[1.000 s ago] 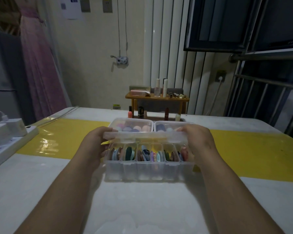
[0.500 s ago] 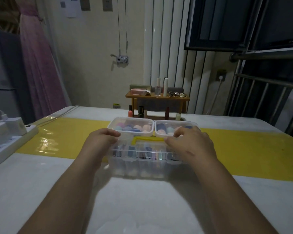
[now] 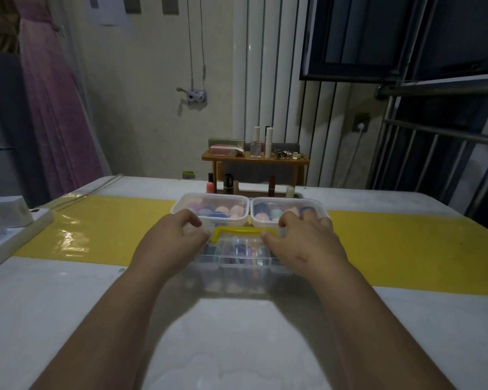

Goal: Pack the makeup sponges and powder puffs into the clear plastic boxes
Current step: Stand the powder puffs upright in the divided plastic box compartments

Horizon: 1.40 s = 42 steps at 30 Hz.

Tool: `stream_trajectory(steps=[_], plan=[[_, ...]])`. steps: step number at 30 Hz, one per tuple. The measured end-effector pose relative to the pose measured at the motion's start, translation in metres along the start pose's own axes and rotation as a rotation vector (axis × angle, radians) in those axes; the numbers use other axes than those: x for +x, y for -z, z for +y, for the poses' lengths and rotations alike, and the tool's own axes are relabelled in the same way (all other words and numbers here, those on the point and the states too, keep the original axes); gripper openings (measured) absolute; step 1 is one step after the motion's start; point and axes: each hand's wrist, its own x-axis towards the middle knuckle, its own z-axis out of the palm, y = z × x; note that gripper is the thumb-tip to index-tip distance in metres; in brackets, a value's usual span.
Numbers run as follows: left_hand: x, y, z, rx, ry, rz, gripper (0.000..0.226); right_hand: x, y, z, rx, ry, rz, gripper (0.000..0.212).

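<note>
A clear divided box [image 3: 243, 256] with a yellow handle [image 3: 237, 230] sits on the table in front of me, its lid down over colourful powder puffs standing in the compartments. My left hand [image 3: 172, 240] grips its left end, fingers curled over the far edge. My right hand [image 3: 302, 243] grips the right end the same way. Directly behind stand two smaller clear boxes side by side, the left box [image 3: 209, 196] and the right box [image 3: 293, 200], each holding pink and blue makeup sponges [image 3: 223, 211].
A white power strip with chargers [image 3: 12, 223] lies at the table's left edge. Lipsticks and small bottles [image 3: 228, 182] stand at the far edge below a small wooden shelf [image 3: 254, 160]. A yellow band [image 3: 406, 249] crosses the white table.
The lid of the divided box, held raised a second ago, has come down shut. Both hands have slid forward to the box's far corners beside the yellow handle.
</note>
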Motion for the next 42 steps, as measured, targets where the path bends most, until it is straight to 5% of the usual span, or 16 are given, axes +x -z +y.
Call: stream_trajectory(steps=[8, 20, 26, 30, 38, 42], plan=[[0.001, 0.000, -0.001, 0.252, -0.302, -0.051, 0.015, 0.001, -0.002, -0.002, -0.073, 0.020, 0.056, 0.054], [0.008, -0.003, -0.012, 0.217, -0.369, -0.189, 0.025, 0.003, -0.009, -0.003, -0.084, 0.067, 0.100, 0.052], [0.011, 0.015, -0.021, 0.116, -0.383, -0.451, 0.080, 0.001, 0.012, 0.012, 0.008, 0.214, -0.185, 0.072], [0.011, 0.011, -0.021, 0.184, -0.434, -0.390, 0.063, -0.001, 0.024, 0.023, 0.016, 0.269, -0.311, 0.094], [0.006, 0.010, -0.017, 0.215, -0.448, -0.326, 0.063, 0.000, 0.016, 0.019, 0.010, 0.271, -0.239, 0.092], [0.006, 0.016, -0.018, -0.150, -0.256, -0.324, 0.055, 0.002, 0.024, 0.025, 0.162, 0.211, -0.267, 0.080]])
